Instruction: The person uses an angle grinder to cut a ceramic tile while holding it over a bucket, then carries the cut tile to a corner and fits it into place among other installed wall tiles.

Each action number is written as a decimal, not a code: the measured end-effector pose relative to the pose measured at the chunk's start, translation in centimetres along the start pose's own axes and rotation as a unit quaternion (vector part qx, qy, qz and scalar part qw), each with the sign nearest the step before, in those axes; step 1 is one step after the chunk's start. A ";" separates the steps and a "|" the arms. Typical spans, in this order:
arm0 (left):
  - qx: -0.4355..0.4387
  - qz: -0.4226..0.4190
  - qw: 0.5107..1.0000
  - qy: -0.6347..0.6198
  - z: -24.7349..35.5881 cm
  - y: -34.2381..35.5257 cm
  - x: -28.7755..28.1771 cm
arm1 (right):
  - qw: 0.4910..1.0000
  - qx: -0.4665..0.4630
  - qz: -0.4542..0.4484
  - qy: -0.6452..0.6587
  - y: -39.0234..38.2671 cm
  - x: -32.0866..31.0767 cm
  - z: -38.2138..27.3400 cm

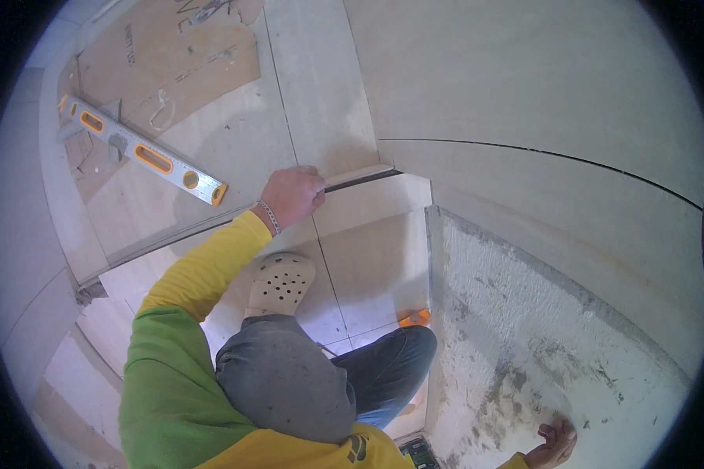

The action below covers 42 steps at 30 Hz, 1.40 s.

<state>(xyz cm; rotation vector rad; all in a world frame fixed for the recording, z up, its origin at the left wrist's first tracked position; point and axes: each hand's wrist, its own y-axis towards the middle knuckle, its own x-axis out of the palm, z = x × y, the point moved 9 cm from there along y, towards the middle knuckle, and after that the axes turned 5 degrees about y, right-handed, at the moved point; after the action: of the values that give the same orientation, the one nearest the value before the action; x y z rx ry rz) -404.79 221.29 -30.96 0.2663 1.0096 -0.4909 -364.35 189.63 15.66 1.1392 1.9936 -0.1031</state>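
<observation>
My left hand (292, 197), with a chain bracelet at the wrist, is closed at the front edge of the upper tiled step. Its fingers meet the left end of a thin pale strip (360, 175) along a dark gap; what they grip, if anything, is hidden. Low at the right, my right hand (553, 443) is beside the rough whitish wall (516, 336), fingers loosely bent and apart, with nothing visible in them. A silver and yellow spirit level (145, 150) lies on the step, left of my left hand.
Brown cardboard (188, 59) covers part of the upper step. Large beige tiles (524, 94) rise at the right. My pale perforated clog (281, 280) stands on the lower tiles, and an orange object (414, 318) lies beside my knee at the rough wall.
</observation>
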 end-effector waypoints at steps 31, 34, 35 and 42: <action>0.016 0.016 1.000 0.007 0.9 -0.2 -0.2 | 1.000 -0.029 0.002 -0.011 0.1 -0.9 0.7; 0.012 0.009 1.000 0.009 0.8 -0.2 0.0 | 0.999 -0.032 -0.006 -0.015 0.1 -0.7 0.5; 0.012 0.009 1.000 0.011 0.8 -0.2 0.1 | 0.999 -0.034 -0.009 -0.015 0.1 -0.6 0.4; -0.004 0.008 1.000 -0.017 0.5 -0.3 0.2 | 0.999 -0.045 -0.002 -0.007 0.0 -0.3 0.2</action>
<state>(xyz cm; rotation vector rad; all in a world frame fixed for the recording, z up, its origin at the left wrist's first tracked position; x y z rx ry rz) -404.43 220.78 -30.84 0.2583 0.9761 -0.4752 -364.18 189.37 15.73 1.0756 1.9686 -0.0233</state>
